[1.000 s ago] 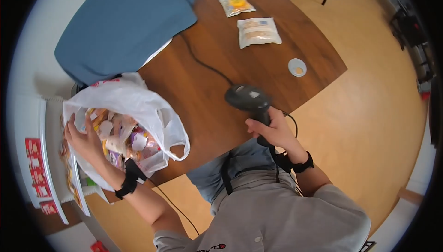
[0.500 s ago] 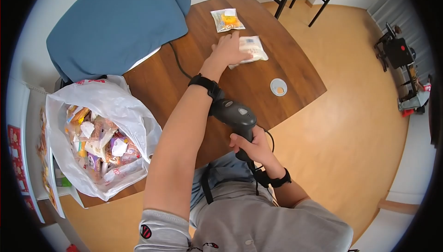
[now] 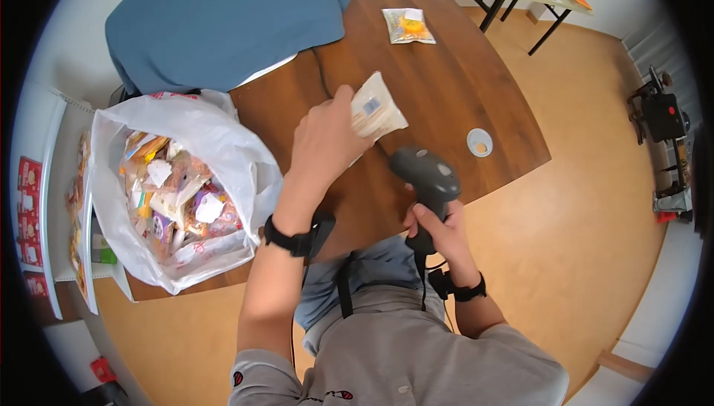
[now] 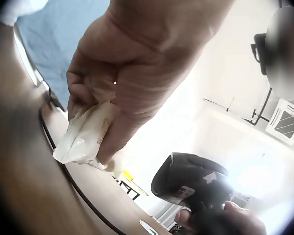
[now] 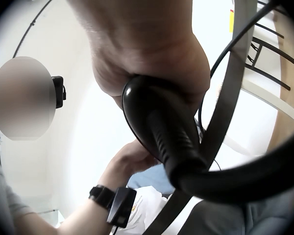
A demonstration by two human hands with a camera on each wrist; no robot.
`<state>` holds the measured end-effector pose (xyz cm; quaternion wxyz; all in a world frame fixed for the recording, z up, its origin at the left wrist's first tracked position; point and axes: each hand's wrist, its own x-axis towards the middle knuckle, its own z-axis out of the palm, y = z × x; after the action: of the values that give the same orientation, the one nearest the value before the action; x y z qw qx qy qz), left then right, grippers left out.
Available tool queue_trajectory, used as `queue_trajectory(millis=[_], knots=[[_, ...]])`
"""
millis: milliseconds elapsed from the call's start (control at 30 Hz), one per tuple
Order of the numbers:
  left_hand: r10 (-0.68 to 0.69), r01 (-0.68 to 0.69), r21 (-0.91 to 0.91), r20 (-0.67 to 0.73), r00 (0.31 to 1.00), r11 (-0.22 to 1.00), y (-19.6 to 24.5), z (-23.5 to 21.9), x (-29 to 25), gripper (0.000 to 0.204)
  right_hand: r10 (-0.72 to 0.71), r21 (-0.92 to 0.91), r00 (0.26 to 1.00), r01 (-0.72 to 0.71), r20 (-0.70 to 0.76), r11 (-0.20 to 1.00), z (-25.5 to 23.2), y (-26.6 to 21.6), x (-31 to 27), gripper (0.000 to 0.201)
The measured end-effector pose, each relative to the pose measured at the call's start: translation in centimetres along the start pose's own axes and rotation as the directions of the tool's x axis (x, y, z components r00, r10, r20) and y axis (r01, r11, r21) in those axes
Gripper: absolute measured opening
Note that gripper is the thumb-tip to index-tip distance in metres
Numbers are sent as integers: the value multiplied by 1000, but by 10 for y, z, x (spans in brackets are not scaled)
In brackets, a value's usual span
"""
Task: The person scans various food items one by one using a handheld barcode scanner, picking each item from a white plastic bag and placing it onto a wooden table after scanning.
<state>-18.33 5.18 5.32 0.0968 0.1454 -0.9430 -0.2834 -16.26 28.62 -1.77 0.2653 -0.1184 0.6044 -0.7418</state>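
Observation:
My left hand grips a pale plastic snack packet by one end, held over the table between the bag and the scanner. In the left wrist view the packet is pinched between thumb and fingers, its crimped edge pointing down. My right hand is wrapped round the handle of a black barcode scanner, whose head points up and left towards the packet. The right wrist view shows the handle's base and its thick cord. A white plastic bag full of wrapped snacks stands open at the left.
A second packet with yellow contents lies at the table's far end. Near the right edge sits a small round clear dish. A blue cloth covers something at the back left. The scanner cord crosses the wooden table.
My left hand went from the bag to the pale packet, took hold of it and brought it back towards the scanner. The right hand keeps its hold on the scanner.

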Motion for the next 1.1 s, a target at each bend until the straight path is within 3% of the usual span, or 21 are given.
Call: queue_trajectory(millis=[167, 233, 300, 367, 400, 467, 500, 533, 567, 600, 633, 700, 767, 800, 833, 867, 900, 967, 1000, 1100], knots=[[1, 0, 62, -24, 1000, 998, -25, -21, -45, 50, -55, -110, 998, 59, 41, 992, 26, -21, -1, 8], [80, -77, 78, -35, 996, 994, -25, -19, -57, 52, -133, -267, 986, 155, 98, 951, 32, -20, 0, 7], [53, -50, 99, -28, 998, 994, -27, -22, -70, 53, -89, -261, 988, 119, 126, 958, 38, -18, -1, 7], [43, -43, -2, -29, 999, 999, -27, -30, -83, 54, -60, -229, 992, 85, 114, 970, 38, -15, -3, 6], [-50, 51, 25, -16, 999, 998, -29, -40, -93, 55, -67, -250, 987, 102, 144, 963, 32, -12, -3, 6], [-240, 237, -98, -21, 971, 967, -39, -75, -117, 58, -49, -206, 989, 76, 136, 976, 28, -12, -2, 8], [-167, 144, -173, -131, 977, 974, -57, -89, -130, 61, -29, -160, 992, 49, 126, 986, 25, -12, -3, 10], [-245, 203, -227, -176, 953, 953, -65, -110, -142, 62, -28, -155, 993, 46, 114, 987, 22, -10, -2, 10], [-235, 209, -115, -313, 920, 971, -77, -126, -155, 57, -6, -134, 995, 20, 104, 991, 19, -7, 1, 13], [-188, 83, -284, -369, 910, 955, -108, -139, -161, 50, 16, -113, 995, -5, 96, 994, 17, -4, 4, 17], [-340, 167, -419, -383, 859, 893, -115, -154, -166, 44, 15, -109, 996, -5, 89, 994, 17, 1, 7, 17], [-354, 266, -247, -458, 815, 932, -149, -180, -166, 41, 30, -76, 995, -23, 95, 997, 16, 6, 12, 23], [-400, 440, -52, -521, 754, 897, -159, -194, -152, 45, 46, -70, 994, -39, 101, 997, 16, 5, 14, 24], [-395, 434, -50, -518, 759, 900, -166, -196, -144, 45, 64, -67, 992, -57, 111, 996, 16, 5, 14, 26], [-174, 433, 235, -675, 717, 871, -175, -195, -134, 43, 62, -63, 993, -56, 100, 996, 15, 5, 14, 26], [92, 447, 491, -743, 663, 747, -180, -191, -125, 40, 62, -58, 992, -56, 107, 997, 14, 5, 14, 26], [107, 427, 500, -734, 670, 753, -183, -188, -117, 40, 58, -50, 992, -53, 108, 997, 12, 5, 14, 26], [95, 308, 485, -643, 760, 819, -187, -178, -101, 37, 63, -32, 993, -60, 95, 998, 11, 4, 15, 25], [36, 395, 568, -601, 799, 723, -201, -167, -93, 33, 75, -22, 992, -73, 103, 997, 11, 4, 14, 25], [185, 202, 663, -465, 866, 721, -184, -162, -88, 25, 94, -35, 991, -91, 98, 995, 9, 5, 13, 24]])
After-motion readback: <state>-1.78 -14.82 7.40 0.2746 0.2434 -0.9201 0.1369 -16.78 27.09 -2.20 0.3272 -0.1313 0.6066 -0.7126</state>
